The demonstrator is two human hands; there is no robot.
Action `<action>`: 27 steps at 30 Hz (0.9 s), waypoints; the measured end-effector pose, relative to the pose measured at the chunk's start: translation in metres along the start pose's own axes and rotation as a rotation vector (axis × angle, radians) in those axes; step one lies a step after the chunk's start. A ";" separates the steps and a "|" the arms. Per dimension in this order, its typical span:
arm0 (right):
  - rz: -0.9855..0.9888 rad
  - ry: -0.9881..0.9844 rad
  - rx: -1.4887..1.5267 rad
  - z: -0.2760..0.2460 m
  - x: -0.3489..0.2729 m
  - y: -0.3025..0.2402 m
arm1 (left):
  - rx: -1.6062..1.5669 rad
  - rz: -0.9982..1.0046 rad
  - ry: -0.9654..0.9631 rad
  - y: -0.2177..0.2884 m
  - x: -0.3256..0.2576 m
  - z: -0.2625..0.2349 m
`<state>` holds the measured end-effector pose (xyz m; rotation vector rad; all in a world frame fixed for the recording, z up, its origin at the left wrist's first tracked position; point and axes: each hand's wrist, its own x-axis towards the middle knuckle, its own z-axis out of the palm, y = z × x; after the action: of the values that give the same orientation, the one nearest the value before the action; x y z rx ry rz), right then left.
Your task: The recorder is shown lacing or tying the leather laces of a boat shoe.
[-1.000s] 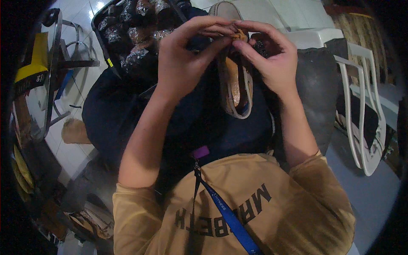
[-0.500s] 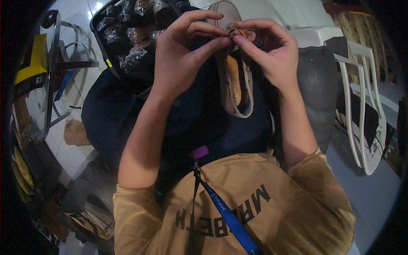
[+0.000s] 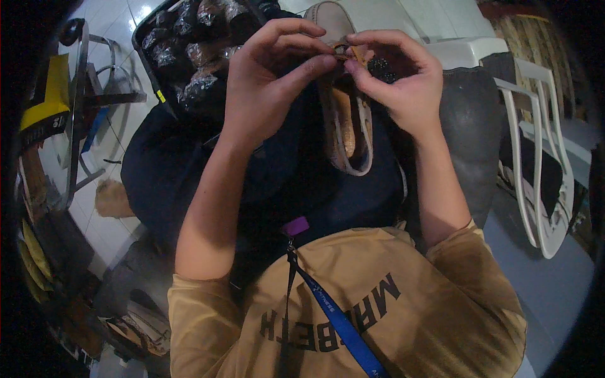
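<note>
A beige moccasin-style shoe lies over my lap, its toe pointing away and its opening facing up, with a tan insole inside. My left hand is closed in a pinch at the front of that opening, thumb against fingertips. Opposite it, my right hand pinches there too. Between the fingertips runs a thin tan strip, partly hidden, at the shoe's upper. A dark, glittery beaded piece shows beneath my right fingers; what it belongs to is unclear.
An open dark case beyond my left hand holds several plastic-wrapped dark items. To the right stand a white plastic chair and a grey padded surface. A metal-framed stand and a yellow box are at the left.
The pinching fingertips have shifted slightly, and the strip looks more upright between them. The shoe has moved a little to the left. More of the beaded piece shows under my right hand.
</note>
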<state>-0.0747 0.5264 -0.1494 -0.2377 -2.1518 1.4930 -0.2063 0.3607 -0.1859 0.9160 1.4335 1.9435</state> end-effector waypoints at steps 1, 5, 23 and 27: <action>-0.019 -0.019 -0.035 0.000 0.001 -0.002 | -0.047 -0.003 0.019 0.000 0.000 0.001; 0.023 -0.018 -0.050 0.001 0.002 -0.004 | -0.084 0.023 0.026 0.002 0.003 0.002; 0.074 -0.048 0.096 0.002 -0.001 -0.003 | -0.052 -0.017 -0.024 0.005 0.001 -0.002; 0.016 0.004 0.127 0.003 -0.004 0.000 | -0.039 0.016 -0.016 0.004 0.000 0.001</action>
<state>-0.0729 0.5224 -0.1513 -0.2135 -2.0469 1.6291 -0.2057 0.3597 -0.1816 0.9264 1.3787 1.9645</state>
